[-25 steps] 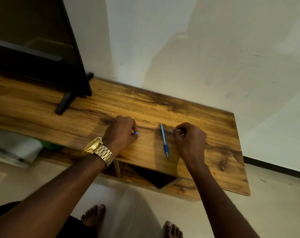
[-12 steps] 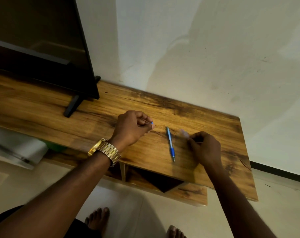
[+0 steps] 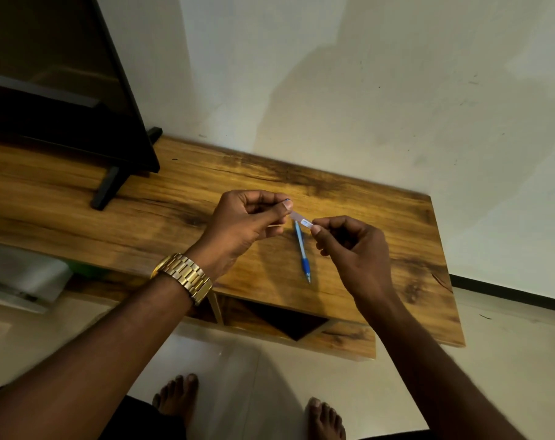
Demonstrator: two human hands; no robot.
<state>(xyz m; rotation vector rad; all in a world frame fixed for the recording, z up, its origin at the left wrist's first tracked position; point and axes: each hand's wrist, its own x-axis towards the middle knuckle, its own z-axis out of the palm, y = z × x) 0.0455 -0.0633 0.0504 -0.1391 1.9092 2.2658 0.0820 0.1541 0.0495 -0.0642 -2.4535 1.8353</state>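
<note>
A blue pen (image 3: pixel 302 253) lies on the wooden table (image 3: pixel 381 281), its tip toward me. Above it both hands are raised off the tabletop with their fingertips nearly touching. My right hand (image 3: pixel 355 249) pinches a small clear pen cap (image 3: pixel 301 219) between thumb and forefinger. My left hand (image 3: pixel 247 220), with a gold watch on its wrist, pinches a tiny blue piece (image 3: pixel 287 200) at its fingertips, right against the cap's left end. The blue piece is mostly hidden by the fingers.
A dark television (image 3: pixel 47 90) stands on the table's left part on a black foot (image 3: pixel 107 188). The wall runs close behind the table. An open shelf (image 3: pixel 269 315) lies below the tabletop, white objects (image 3: pixel 15 277) sit at the lower left, and my bare feet (image 3: pixel 177 398) are on the floor.
Both hands have lifted off the tabletop and come together above the pen, bringing the clear cap and the blue piece end to end. The pen has stayed in place.
</note>
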